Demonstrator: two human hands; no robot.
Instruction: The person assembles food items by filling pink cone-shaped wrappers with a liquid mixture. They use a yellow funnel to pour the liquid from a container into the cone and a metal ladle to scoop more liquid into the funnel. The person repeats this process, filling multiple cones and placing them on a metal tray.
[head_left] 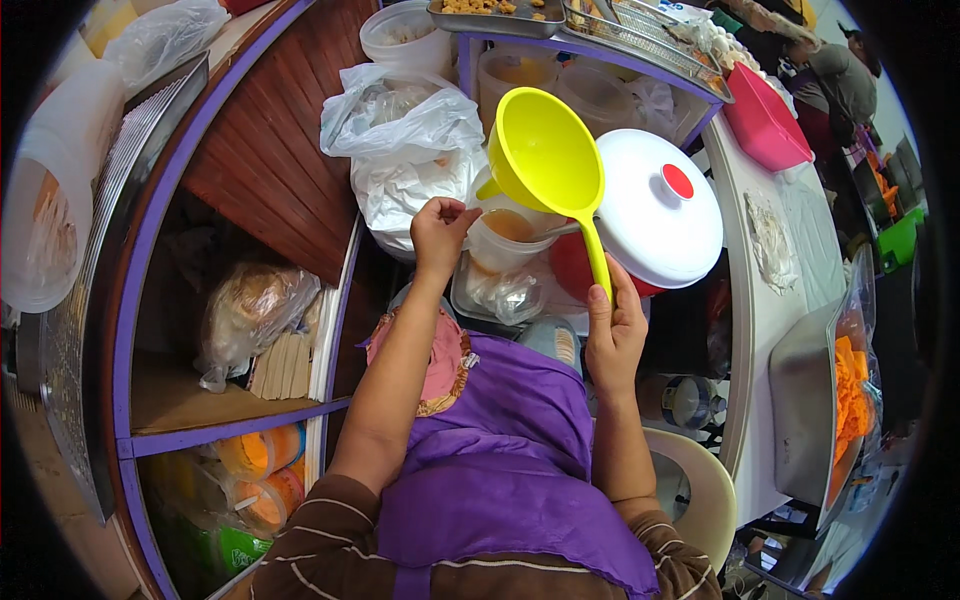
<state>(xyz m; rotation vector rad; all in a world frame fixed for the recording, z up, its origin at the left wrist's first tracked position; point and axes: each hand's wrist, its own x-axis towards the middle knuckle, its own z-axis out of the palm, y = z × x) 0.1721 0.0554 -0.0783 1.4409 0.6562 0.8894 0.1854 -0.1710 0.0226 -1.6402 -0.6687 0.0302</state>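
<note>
My right hand (pixel 612 325) grips the handle of a yellow-green plastic strainer (pixel 545 150), its bowl tilted above a translucent tub (pixel 500 252). Brownish liquid shows inside the tub, and what looks like a metal utensil handle (pixel 563 229) sticks out at its right. At the tub's left rim, my left hand (pixel 440 240) has thumb and fingers pinched together; whether they hold the rim or something small is hidden. Behind the strainer's handle sits a red pot (pixel 572 262) under a white lid (pixel 655 215) with a red knob.
White plastic bags (pixel 405 140) stand beyond my left hand. A tray of fried pieces (pixel 495 18) and a wire basket (pixel 645 40) rest on the purple-edged shelf. To the right are a pink basin (pixel 765 120) and a metal pan (pixel 805 405). An open cabinet (pixel 220 405) stands left.
</note>
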